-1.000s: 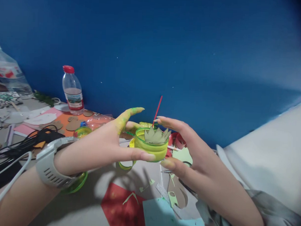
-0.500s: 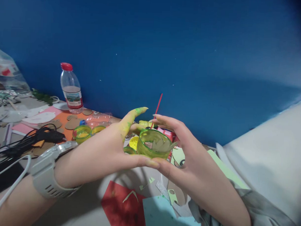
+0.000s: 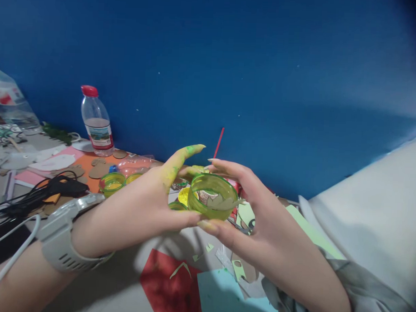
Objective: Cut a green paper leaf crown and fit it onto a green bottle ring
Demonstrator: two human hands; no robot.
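Note:
A see-through yellow-green plastic cup [image 3: 211,210], perhaps a cut piece of bottle, is held up in front of me. My left hand [image 3: 174,191], smeared with yellow and green paint, has its thumb against the cup's near left side. Its index finger sticks out past the far rim, and the other fingers are partly hidden behind. On the cup's right, my right hand [image 3: 249,198] wraps around it, thumb at the near lower edge and fingers on the far side. A pale, leaf-like shape [image 3: 223,203] shows at the cup; whether inside or behind it, I cannot tell.
Red paper [image 3: 171,286] and light blue paper [image 3: 230,295] lie in front, scraps around them. A red-capped bottle [image 3: 99,129] stands left near the blue wall. Black cables [image 3: 32,200], green-rimmed cups [image 3: 113,183] and cardboard pieces [image 3: 100,170] sit at left.
The cup has tilted and its round rim now shows more fully. My thumbs have shifted along its near side, the right thumb moving slightly left. The view has moved slightly.

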